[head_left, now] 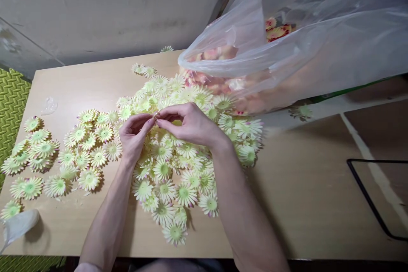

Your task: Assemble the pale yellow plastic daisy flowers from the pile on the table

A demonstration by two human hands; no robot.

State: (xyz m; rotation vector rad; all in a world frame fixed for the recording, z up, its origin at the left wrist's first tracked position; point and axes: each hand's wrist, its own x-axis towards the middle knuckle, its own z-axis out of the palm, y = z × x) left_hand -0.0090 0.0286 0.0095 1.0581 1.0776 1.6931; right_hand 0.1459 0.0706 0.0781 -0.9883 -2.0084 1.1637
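Note:
Over a spread heap of pale yellow-green artificial flower heads (163,170), my two hands meet with their fingertips together. My left hand (135,134) is closed in a pinch, and my right hand (189,123) pinches at the same spot from the other side. Between the fingertips is something small and yellowish, too little to name. The flower heads have thin petals, some with purple tips, and green centres. Smaller groups of flower heads (44,148) lie to the left on the wooden table (306,204).
A large clear plastic bag (306,55) with pink and yellow flower pieces leans at the back right. A whitish translucent object (21,223) stands at the front left corner. A black metal frame (363,191) is on the right. A grey wall (111,12) rises behind the table.

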